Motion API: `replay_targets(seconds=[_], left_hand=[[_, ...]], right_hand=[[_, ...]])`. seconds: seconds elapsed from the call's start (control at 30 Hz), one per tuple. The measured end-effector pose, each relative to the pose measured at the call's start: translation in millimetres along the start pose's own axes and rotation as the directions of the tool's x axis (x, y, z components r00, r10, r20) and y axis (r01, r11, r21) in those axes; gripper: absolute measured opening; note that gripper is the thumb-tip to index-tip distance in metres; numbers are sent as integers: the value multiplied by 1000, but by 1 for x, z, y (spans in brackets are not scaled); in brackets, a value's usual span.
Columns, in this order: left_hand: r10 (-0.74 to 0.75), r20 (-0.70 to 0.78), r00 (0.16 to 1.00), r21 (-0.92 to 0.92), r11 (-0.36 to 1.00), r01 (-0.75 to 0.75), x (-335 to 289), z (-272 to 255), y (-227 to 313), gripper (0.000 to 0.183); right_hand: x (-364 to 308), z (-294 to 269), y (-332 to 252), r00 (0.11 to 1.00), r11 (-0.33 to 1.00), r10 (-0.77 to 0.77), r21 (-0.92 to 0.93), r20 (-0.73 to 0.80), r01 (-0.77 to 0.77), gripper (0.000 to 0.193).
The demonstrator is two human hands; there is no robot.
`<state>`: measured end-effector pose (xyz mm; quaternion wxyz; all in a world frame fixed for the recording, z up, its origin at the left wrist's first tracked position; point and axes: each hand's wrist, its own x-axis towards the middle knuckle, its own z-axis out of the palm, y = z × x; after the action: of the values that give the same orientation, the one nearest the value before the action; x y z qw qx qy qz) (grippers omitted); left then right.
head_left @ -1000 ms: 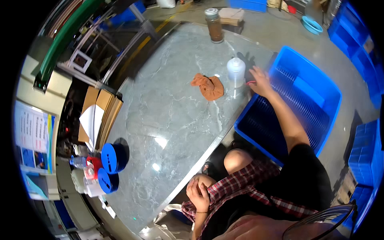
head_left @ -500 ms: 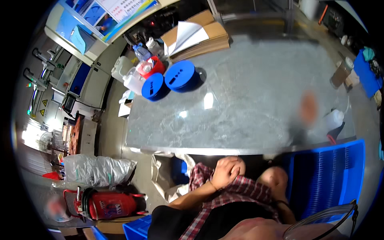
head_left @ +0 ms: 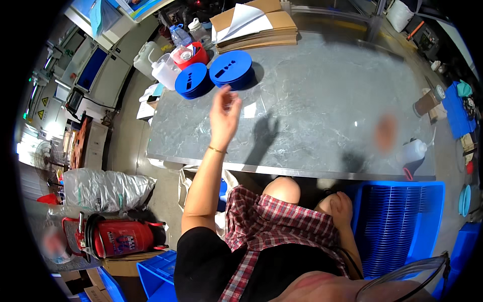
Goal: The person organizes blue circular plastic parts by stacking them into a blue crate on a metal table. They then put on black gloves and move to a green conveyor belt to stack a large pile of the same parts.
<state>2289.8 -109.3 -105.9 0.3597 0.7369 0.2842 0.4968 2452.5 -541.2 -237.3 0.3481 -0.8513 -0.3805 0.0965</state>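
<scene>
My left hand [head_left: 225, 117] is raised over the grey stone-like table, fingers loosely curved and apart, holding nothing. Just beyond its fingertips stands a stack of round blue discs [head_left: 232, 64] with dark cut-outs on top. A second, smaller-looking stack of blue discs [head_left: 187, 82] sits to its left. My right hand [head_left: 342, 209] lies on my right knee with its fingers stretched out flat, at the table's front edge. Near this hand, a blue crate [head_left: 437, 211] holds many thin blue pieces lined up in a row.
Behind the stacks are a red container [head_left: 199, 54], a white squeeze bottle [head_left: 165, 73] and flattened cardboard [head_left: 282, 32]. On the table's right are a jar of brown contents [head_left: 425, 103] and another white bottle [head_left: 412, 151]. A red wheeled extinguisher [head_left: 123, 235] lies at lower left.
My left hand has left my lap and reached forward over the table toward the blue stacks. My right hand stays by the knee. The view has shifted slightly.
</scene>
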Motion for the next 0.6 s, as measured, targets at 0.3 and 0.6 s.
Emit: replay_targets(seconds=[0.3,0.6], left_hand=[[-785,-87,613,-369,597,712,29,30,-210,28],[-838,-227,495,-529,534,660,97,67,-253,7]], right_hand=[[-3,-5,2,999,999,52,-6,5,-52,35],[8,-7,-5,995,996,86,-41,54,-84,35]])
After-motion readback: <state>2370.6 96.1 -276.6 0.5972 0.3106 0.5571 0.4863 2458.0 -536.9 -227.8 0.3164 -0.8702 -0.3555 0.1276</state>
